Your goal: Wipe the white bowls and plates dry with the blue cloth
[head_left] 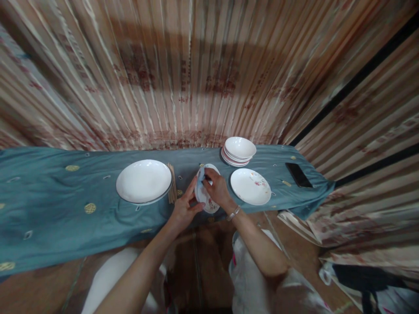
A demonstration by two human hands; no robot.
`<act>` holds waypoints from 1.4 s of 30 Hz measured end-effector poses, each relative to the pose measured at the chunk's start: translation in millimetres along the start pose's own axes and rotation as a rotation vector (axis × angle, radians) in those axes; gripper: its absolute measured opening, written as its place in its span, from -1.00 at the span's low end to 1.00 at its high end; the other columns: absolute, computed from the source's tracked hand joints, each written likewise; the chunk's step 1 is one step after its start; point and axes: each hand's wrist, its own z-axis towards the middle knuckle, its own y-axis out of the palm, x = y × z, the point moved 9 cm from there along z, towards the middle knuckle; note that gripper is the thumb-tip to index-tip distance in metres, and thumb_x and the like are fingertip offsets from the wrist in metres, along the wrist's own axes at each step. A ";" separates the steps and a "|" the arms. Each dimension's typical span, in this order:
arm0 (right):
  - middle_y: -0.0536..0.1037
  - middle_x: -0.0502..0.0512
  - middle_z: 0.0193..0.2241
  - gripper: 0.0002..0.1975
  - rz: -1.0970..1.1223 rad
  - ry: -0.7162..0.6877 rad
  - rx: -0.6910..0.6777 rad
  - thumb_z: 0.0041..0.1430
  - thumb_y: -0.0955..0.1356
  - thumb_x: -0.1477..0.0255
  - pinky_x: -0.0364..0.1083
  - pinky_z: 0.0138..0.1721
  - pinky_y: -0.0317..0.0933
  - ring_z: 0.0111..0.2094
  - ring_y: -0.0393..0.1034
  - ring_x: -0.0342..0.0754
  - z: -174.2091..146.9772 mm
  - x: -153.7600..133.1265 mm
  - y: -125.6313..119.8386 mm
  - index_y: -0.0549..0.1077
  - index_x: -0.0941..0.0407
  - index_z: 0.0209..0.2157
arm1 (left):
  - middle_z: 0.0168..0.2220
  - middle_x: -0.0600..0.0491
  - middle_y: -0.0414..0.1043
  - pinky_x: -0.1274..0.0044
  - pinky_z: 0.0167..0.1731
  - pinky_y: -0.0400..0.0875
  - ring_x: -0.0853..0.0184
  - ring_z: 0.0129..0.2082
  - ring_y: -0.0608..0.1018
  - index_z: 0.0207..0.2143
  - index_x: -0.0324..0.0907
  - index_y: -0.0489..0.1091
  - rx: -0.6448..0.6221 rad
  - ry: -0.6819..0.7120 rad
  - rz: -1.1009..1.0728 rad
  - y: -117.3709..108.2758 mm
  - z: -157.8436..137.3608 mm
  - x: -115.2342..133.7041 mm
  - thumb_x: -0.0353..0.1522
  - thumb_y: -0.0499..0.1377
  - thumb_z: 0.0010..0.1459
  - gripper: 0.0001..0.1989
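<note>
My left hand (185,209) grips the near left edge of a small white plate with a flower pattern (209,203), held tilted above the teal cloth. My right hand (218,188) presses a light blue cloth (201,175) against the plate's face. A metal bracelet sits on my right wrist.
A teal tablecloth (49,205) covers a long table. On it lie a large white plate (144,181), wooden chopsticks (171,189), a flowered plate (250,186), a stack of white bowls (238,151) and a black phone (298,175). A striped curtain hangs behind.
</note>
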 end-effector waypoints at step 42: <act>0.53 0.28 -0.13 -0.72 -0.527 0.045 -0.283 0.13 0.24 0.63 0.08 0.07 0.25 -0.05 0.39 0.09 -72.2 47.5 3.1 0.46 0.20 -0.14 | 0.05 -0.11 0.50 0.44 -0.35 0.56 0.08 -0.10 0.58 0.39 -0.14 -0.14 0.047 -0.069 -0.099 -3.5 0.0 -7.0 -0.33 0.35 -0.13 0.09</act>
